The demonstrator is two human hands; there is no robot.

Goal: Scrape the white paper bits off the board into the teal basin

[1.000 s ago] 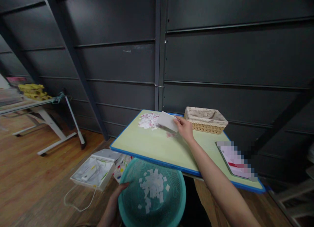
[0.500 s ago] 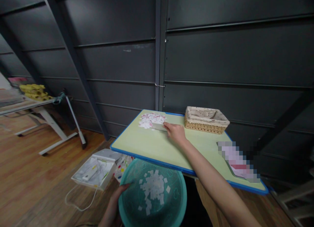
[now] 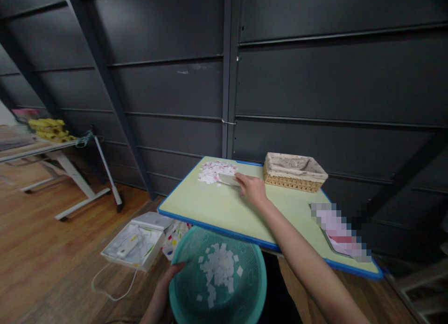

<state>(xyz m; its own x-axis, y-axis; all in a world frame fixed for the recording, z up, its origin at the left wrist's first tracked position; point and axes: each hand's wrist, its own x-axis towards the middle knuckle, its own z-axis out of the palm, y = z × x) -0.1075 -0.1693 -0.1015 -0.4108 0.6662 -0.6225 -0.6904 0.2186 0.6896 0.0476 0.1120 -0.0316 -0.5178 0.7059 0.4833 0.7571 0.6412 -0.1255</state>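
My left hand (image 3: 167, 282) grips the left rim of a green plastic basket (image 3: 258, 286), its thumb over the edge and the other fingers hidden. Many small white paper squares (image 3: 220, 265) lie inside it. My right hand (image 3: 252, 189) is closed on the right end of a flat, pale, straight-edged piece (image 3: 228, 179); whether it is a scraper or a card I cannot tell. The left end of that piece touches the near right edge of a heap of white and pinkish paper scraps (image 3: 212, 171) on the pale green tabletop (image 3: 196, 203).
A cloth-lined wicker basket (image 3: 294, 184) stands at the table's back right. Blurred-out papers (image 3: 338, 235) lie at the right. Below left, an open white box (image 3: 147, 261) holds a white corded device (image 3: 128, 246). A dark panelled wall (image 3: 175, 91) rises behind the table.
My right hand and the flat piece have shifted very slightly, the piece tilting a little at the heap's edge. My left hand and the green basket stay in place.
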